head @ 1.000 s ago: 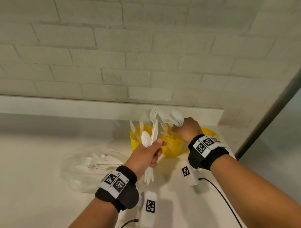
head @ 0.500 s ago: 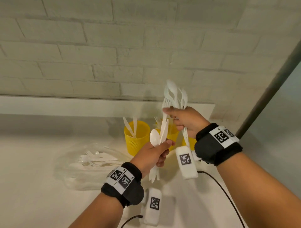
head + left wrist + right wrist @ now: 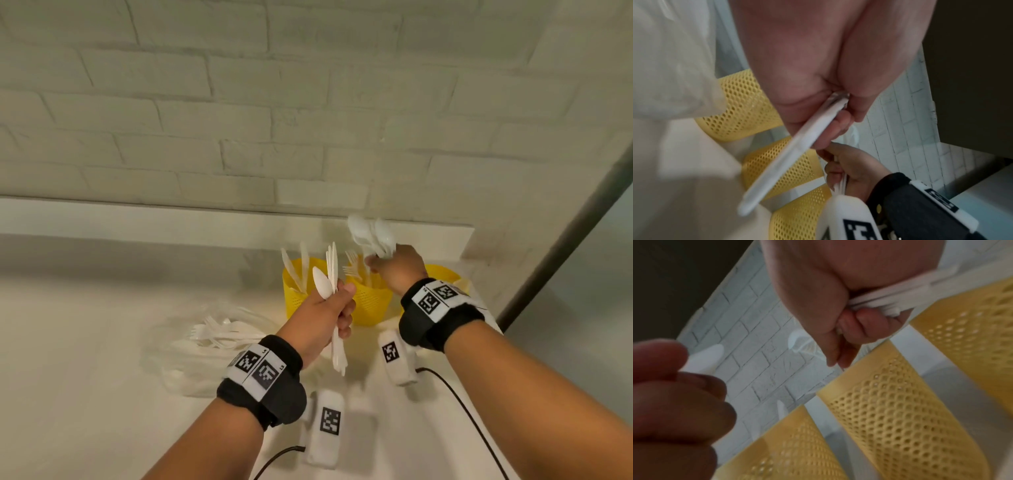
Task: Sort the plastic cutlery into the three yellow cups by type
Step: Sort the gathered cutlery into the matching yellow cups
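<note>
Head view: left hand [image 3: 320, 317] fingers wrapped round a mixed bundle [image 3: 331, 274], upright, in front of the three yellow cups [image 3: 371, 301] on the bench [image 3: 85, 342]. Right hand [image 3: 399, 270] grips spoons [image 3: 371, 234] above the middle and right cups. Loose cutlery [image 3: 219, 334] lies left of the fingers.

Left wrist view: fingers [image 3: 840, 125] clamp white handles [image 3: 797, 154].

Right wrist view: fingers [image 3: 869, 321] curl round handles [image 3: 890, 293] above the cups.

White plastic cutlery [image 3: 330, 274] stands upright beside three yellow mesh cups [image 3: 370, 301].

Plain indoor workspace: white-painted brick wall [image 3: 308, 102] behind a white counter [image 3: 85, 342].
</note>
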